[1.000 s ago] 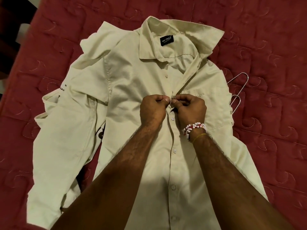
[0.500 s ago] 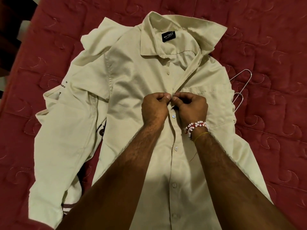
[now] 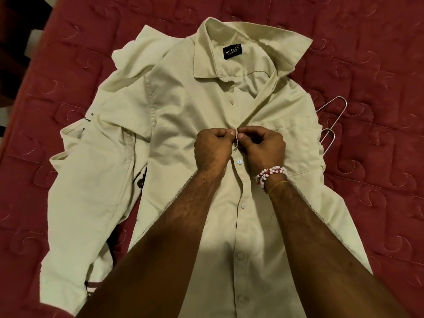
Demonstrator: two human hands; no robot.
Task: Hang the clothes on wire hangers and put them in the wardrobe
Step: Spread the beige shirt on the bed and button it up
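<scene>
On the red quilted bed point(image 3: 378, 65): cream shirt point(image 3: 183, 115) spread flat, front up, collar point(image 3: 231, 33) farthest away; probably laid out this way to keep the two front edges lined up for buttoning.
Left hand point(image 3: 212, 150): curled, fingers point(image 3: 226, 133) pinching the button edge of the front just above the fastened button point(image 3: 239, 162); likely steadying the next button.
Right hand point(image 3: 263, 148): curled as well, thumb and forefinger nipping the buttonhole edge, tips touching those of the left hand; beaded bracelet point(image 3: 271, 173) at the wrist.
Buttons: closed below the hands, as far as can be seen; open button point(image 3: 231, 101) above, neck gaping; the one between the fingertips hidden, done or undone not to be told.
Wire hanger point(image 3: 338, 115): beside the shirt's pocket side, two wire loops poking out from under the fabric, remainder hidden; within easy reach, untouched.
Second pale garment point(image 3: 75, 143): on the left-hand side, partly under the shirt's sleeve, dark print and stripes showing.
Step in hand: judged to be fastening the front, to prevent slipping off the hanger later.
Task so far: early, by the look of it; hanger not yet inside the shirt, wardrobe out of view.
Risk: harder threading of the hanger if closed right up to the neck.
</scene>
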